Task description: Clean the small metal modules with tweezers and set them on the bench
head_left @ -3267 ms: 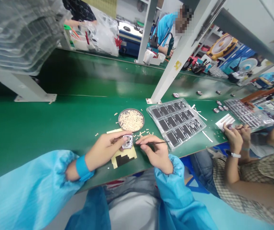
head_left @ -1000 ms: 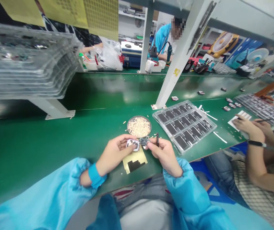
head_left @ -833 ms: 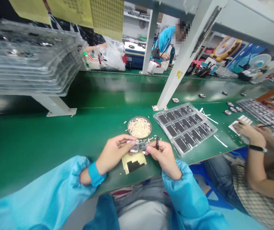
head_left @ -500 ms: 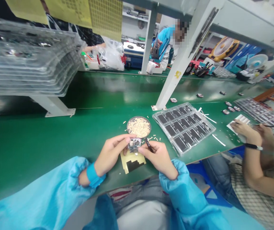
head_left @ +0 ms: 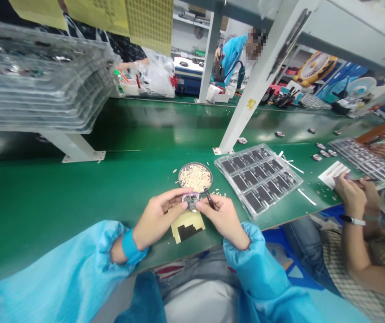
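Observation:
My left hand (head_left: 157, 216) grips a small device housing (head_left: 191, 201) by its left side, fingers behind and thumb in front. At the housing's right edge, my right hand (head_left: 224, 217) touches it with thumb and fingertips and also holds a dark tweezer-like tool (head_left: 208, 197), which points up. Just behind the housing sits a round dish (head_left: 195, 177) full of small pale pieces, a few of them scattered beside it. Below the hands lies a yellow sheet (head_left: 197, 222) with a black patch (head_left: 188, 232).
A clear tray of dark flat parts (head_left: 258, 179) lies to the right. A white post (head_left: 242, 107) stands behind it. Stacked trays (head_left: 44, 94) rest on a shelf at upper left. At right, a co-worker's hands (head_left: 352, 193) work over the bench.
The housing has tilted and shifted slightly right in my fingers. The tool in my right hand stands a little higher. The co-worker's hands at right have moved.

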`<state>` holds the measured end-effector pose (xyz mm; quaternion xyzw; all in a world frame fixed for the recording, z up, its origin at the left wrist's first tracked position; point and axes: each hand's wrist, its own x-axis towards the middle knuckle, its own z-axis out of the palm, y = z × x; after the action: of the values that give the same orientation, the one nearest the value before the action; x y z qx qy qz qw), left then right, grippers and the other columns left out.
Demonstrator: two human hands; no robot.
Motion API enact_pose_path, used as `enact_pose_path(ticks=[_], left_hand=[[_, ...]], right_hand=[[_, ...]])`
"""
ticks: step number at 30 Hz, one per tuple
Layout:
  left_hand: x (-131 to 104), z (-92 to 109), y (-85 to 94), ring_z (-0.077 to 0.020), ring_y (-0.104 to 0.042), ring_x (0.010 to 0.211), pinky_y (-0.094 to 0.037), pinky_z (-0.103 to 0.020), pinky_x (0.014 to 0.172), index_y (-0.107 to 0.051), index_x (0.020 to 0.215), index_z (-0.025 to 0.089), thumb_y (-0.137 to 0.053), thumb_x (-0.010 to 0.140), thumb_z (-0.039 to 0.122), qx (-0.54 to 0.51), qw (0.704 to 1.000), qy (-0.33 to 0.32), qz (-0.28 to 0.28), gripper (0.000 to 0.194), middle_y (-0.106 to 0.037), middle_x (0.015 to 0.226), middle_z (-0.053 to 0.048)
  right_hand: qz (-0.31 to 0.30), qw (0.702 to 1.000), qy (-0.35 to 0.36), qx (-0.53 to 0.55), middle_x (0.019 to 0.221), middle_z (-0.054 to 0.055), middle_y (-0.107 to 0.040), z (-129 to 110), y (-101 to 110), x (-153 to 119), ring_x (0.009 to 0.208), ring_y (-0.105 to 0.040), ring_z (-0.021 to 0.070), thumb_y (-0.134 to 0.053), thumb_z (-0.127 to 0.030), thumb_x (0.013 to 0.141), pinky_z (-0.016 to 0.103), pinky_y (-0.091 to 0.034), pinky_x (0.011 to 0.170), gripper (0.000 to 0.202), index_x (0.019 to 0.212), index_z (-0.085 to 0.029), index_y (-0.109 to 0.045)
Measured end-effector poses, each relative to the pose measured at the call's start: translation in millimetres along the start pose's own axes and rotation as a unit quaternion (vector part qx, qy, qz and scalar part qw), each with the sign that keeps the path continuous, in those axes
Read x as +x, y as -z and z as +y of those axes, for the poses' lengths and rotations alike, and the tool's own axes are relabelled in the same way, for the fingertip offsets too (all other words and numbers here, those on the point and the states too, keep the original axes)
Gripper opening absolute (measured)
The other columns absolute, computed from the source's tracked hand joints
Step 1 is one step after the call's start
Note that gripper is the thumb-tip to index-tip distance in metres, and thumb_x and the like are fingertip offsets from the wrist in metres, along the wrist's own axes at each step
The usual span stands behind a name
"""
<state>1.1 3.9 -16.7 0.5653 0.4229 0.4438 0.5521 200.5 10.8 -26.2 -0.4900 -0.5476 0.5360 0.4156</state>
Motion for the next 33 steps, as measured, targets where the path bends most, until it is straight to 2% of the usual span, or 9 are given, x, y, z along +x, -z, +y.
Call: enact_pose_path(ticks=[5, 11, 17, 22, 28, 33], left_hand=[[-0.8, -8.7, 2.0, -0.0270, -0.069, 0.112, -0.056, -0.039, 0.099, -0.066, 0.129, 0.021, -0.072, 0.087, 0.035, 0.115, 0.993, -0.031, 0.010, 0.045, -0.071, 0.128, -0.009], [0.9, -8.1, -0.6, -0.0257, -0.071, 0.105, -0.059, -0.037, 0.092, -0.068, 0.126, 0.023, -0.073, 0.086, 0.035, 0.172, 0.983, -0.049, 0.027, 0.043, -0.073, 0.123, -0.007], [1.2, -4.6, 1.5, -0.0236, -0.069, 0.113, -0.055, -0.035, 0.099, -0.070, 0.127, 0.024, -0.070, 0.090, 0.034, 0.252, 0.961, -0.112, 0.022, 0.038, -0.073, 0.126, -0.004], [-1.3, -4.8, 2.2, -0.0239, -0.068, 0.116, -0.054, -0.035, 0.101, -0.068, 0.131, 0.025, -0.067, 0.092, 0.036, 0.275, 0.952, -0.135, 0.027, 0.040, -0.072, 0.128, -0.005], [2.0, -1.9, 0.3, -0.0248, -0.072, 0.106, -0.058, -0.034, 0.094, -0.071, 0.126, 0.022, -0.072, 0.088, 0.036, 0.234, 0.968, -0.087, 0.034, 0.041, -0.074, 0.123, -0.006], [3.1, 0.6, 0.7, -0.0253, -0.069, 0.115, -0.054, -0.035, 0.102, -0.071, 0.127, 0.022, -0.074, 0.086, 0.037, 0.220, 0.972, -0.078, 0.021, 0.044, -0.073, 0.126, -0.005]], right_hand=[[-0.001, 1.000, -0.009, 0.024, 0.073, 0.002, -0.072, 2.0, 0.8, 0.3, 0.065, -0.060, 0.0139, -0.079, -0.040, 0.078, 0.025, -0.045, 0.063, 0.025, 0.078, -0.015, -0.075], [0.017, 1.000, 0.001, 0.024, 0.074, 0.002, -0.071, 3.3, 0.9, 1.1, 0.067, -0.060, 0.0141, -0.077, -0.041, 0.080, 0.025, -0.045, 0.064, 0.026, 0.078, -0.016, -0.074], [0.002, 0.999, -0.013, 0.033, 0.069, 0.001, -0.067, 4.1, 0.6, 3.8, 0.062, -0.054, 0.0121, -0.077, -0.041, 0.080, 0.024, -0.040, 0.059, 0.027, 0.076, -0.014, -0.072], [-0.003, 0.999, -0.012, 0.035, 0.065, -0.001, -0.063, 2.5, 0.4, 4.8, 0.059, -0.049, 0.0105, -0.076, -0.040, 0.080, 0.023, -0.038, 0.058, 0.027, 0.073, -0.014, -0.070], [0.002, 0.999, -0.016, 0.031, 0.062, -0.002, -0.060, -0.9, 0.6, 3.5, 0.057, -0.047, 0.0096, -0.078, -0.040, 0.079, 0.023, -0.038, 0.056, 0.028, 0.070, -0.015, -0.069], [-0.007, 1.000, -0.016, 0.024, 0.061, -0.002, -0.058, 0.5, 2.4, 1.9, 0.056, -0.045, 0.0093, -0.077, -0.042, 0.080, 0.023, -0.038, 0.055, 0.029, 0.070, -0.015, -0.069]])
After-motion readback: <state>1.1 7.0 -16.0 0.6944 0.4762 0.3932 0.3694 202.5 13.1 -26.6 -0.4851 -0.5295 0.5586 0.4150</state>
